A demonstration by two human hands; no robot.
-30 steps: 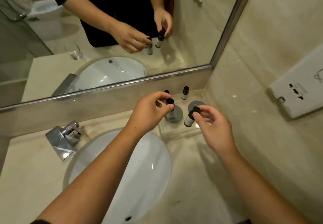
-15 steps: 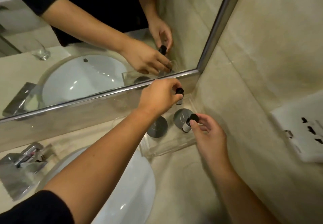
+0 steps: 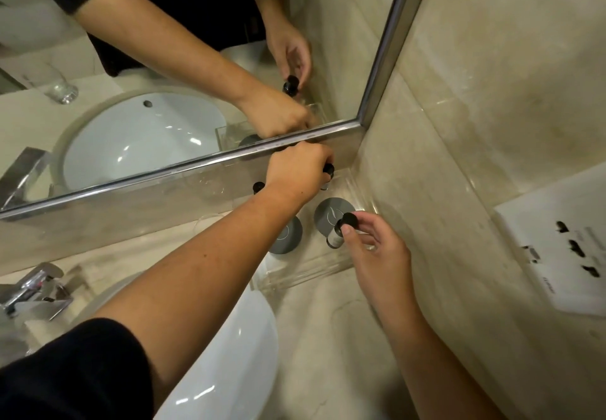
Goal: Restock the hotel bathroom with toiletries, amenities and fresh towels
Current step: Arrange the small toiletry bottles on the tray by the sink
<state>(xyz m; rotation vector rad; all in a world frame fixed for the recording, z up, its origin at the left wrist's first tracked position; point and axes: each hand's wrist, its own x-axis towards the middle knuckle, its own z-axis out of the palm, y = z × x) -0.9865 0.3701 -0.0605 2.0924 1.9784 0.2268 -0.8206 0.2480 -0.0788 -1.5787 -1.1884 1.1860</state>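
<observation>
Seen from above, a person's two bare hands work over a clear shallow rectangular plastic tray (image 3: 305, 277) set in the corner of a beige stone bathroom counter. The left hand (image 3: 295, 173) reaches to the back of the tray, its fingers curled tightly round a small dark bottle with a black screw cap (image 3: 328, 170). Whether that bottle's base touches the tray cannot be told. The right hand (image 3: 377, 249) hovers over the tray's front right part. Its thumb and forefinger pinch a second small bottle with a pale label and black cap (image 3: 339, 231) just under the cap, the other fingers loosely apart, and the bottle leans. A third small bottle (image 3: 258, 186) stands at the tray's back left, only its black cap showing behind the left wrist.

Counted: three small bottles, two flat round grey discs (image 3: 285, 236) lying side by side in the middle of the tray, and one tray. Left of the tray is a white oval basin (image 3: 229, 354) and, further left, a chrome tap (image 3: 32, 291). A mirror (image 3: 147, 117) rises behind the tray, and a white socket plate (image 3: 557, 249) is on the wall to its right.

The bottles look light and rigid, with smooth sides that may slip, and narrow enough to topple when set down. The cap, or the shoulder just below it, seems the surest hold, with each bottle lowered upright until its base is seated
</observation>
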